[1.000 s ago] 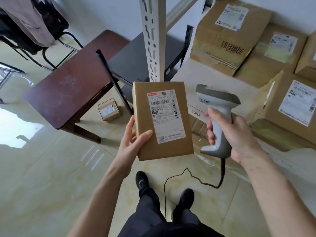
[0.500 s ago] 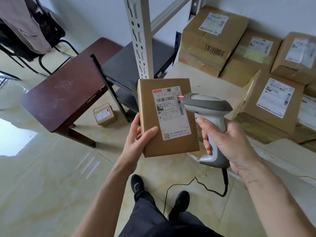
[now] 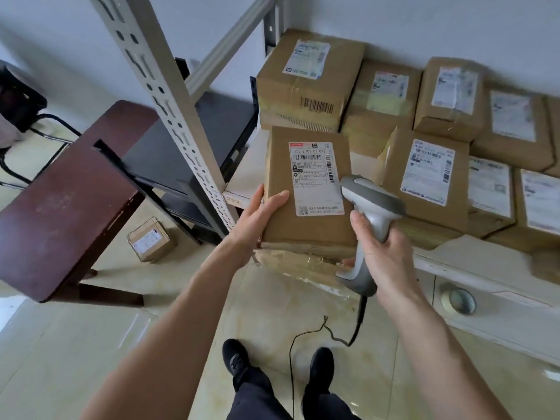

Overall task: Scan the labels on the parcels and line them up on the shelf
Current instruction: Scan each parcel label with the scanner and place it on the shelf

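Since prior frame, parcel (image 3: 306, 189) moved over shelf (image 3: 242, 177) front-left corner, w/ left hand (image 3: 257, 221) gripping its edge; right hand (image 3: 383, 253) wrapped round scanner (image 3: 368, 213); labelled boxes (image 3: 424, 177) behind.

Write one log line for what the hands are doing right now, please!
left hand holds parcel label-up | right hand grips scanner beside label | parcel over shelf front edge | not yet placed

My left hand (image 3: 257, 219) held the parcel (image 3: 306, 192) over the front edge of the shelf (image 3: 485, 268), the scanner (image 3: 368, 225) in my right hand (image 3: 385, 256) just right of it, more parcels (image 3: 424, 122) lined up behind, a small box (image 3: 151, 242) on the floor to the left.
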